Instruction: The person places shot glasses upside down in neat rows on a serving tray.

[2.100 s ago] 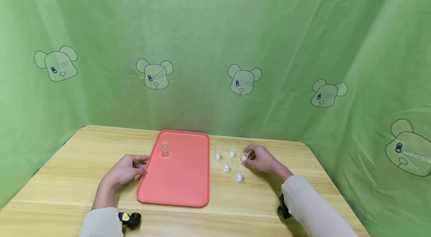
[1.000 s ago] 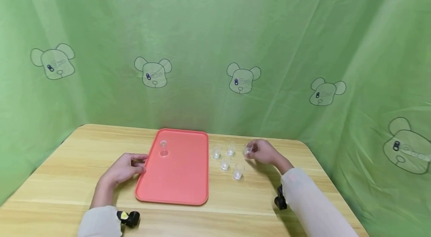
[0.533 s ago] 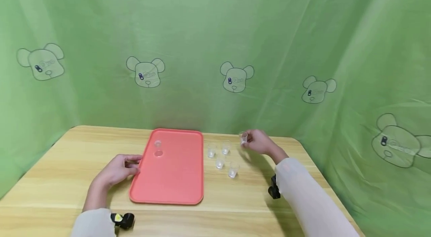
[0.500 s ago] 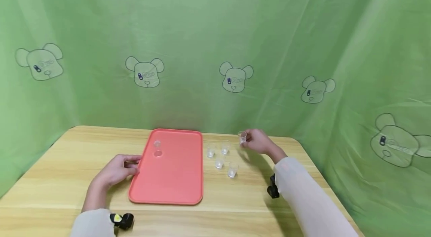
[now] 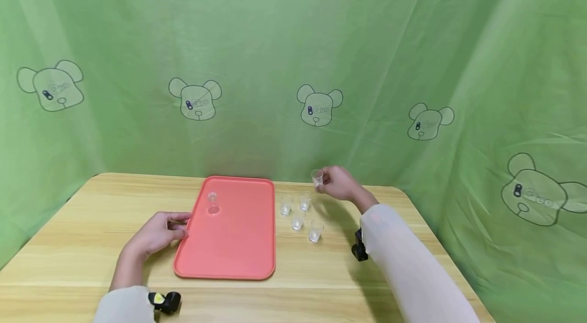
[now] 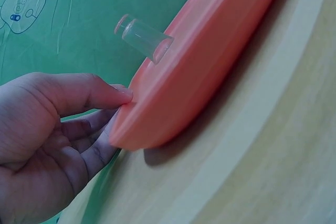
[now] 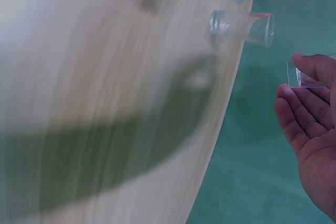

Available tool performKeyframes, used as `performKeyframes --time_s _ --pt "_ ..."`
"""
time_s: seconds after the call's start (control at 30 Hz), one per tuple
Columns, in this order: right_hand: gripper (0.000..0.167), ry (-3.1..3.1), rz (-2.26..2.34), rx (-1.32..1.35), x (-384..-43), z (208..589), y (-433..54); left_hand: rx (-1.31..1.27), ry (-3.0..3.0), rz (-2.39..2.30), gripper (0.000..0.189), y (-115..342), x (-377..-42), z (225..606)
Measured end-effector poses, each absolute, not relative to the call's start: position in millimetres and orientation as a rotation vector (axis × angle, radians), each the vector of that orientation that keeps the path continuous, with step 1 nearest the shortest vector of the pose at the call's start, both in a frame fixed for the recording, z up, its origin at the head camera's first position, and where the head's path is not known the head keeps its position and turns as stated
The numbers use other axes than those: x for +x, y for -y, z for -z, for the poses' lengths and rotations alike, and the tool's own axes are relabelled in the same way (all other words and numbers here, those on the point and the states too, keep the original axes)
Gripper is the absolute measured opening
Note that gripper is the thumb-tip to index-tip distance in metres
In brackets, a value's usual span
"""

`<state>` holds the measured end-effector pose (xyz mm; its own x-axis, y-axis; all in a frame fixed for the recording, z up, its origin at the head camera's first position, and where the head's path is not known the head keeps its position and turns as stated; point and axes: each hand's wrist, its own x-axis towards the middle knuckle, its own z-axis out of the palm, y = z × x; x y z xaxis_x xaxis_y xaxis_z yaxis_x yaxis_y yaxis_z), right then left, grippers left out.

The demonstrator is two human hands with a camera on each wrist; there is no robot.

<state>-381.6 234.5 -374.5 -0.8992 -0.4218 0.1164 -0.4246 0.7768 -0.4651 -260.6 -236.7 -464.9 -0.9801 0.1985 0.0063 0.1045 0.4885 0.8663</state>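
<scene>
A small clear shot glass (image 5: 317,178) is held upright off the table by my right hand (image 5: 340,183), pinched between thumb and fingers. In the right wrist view part of this glass (image 7: 300,75) shows past the fingertips, the rest hidden by the hand (image 7: 317,124). My left hand (image 5: 158,234) grips the left rim of a red tray (image 5: 224,241); in the left wrist view the hand (image 6: 52,124) pinches the tray edge (image 6: 152,119). Upside down on the tray, near its far left corner, stands another shot glass (image 5: 213,203).
Several shot glasses (image 5: 298,221) stand mouth up on the wooden table (image 5: 335,272), between the tray and my right arm. A green curtain (image 5: 257,129) hangs close behind the table's back edge.
My right hand has lifted its glass from beside the other glasses and carried it up and left. The left hand stays on the tray rim. The head view has shifted slightly.
</scene>
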Motion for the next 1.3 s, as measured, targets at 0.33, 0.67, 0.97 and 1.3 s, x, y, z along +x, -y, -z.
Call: performKeyframes --time_s 0.33,0.67,0.97,1.3 --pt "0.030 2.947 -0.854 0.732 -379 356 -194 0.268 -2.610 -1.532 0.050 235 -260 464" --pt "0.031 2.951 -0.899 0.810 -378 353 -151 0.251 -2.610 -1.522 0.050 235 -261 465" --pt "0.034 2.956 -0.872 0.853 -375 350 -121 0.239 -2.615 -1.521 0.050 236 -260 464" --pt "0.029 2.942 -0.905 0.884 -367 351 -99 0.250 -2.604 -1.532 0.050 235 -260 462"
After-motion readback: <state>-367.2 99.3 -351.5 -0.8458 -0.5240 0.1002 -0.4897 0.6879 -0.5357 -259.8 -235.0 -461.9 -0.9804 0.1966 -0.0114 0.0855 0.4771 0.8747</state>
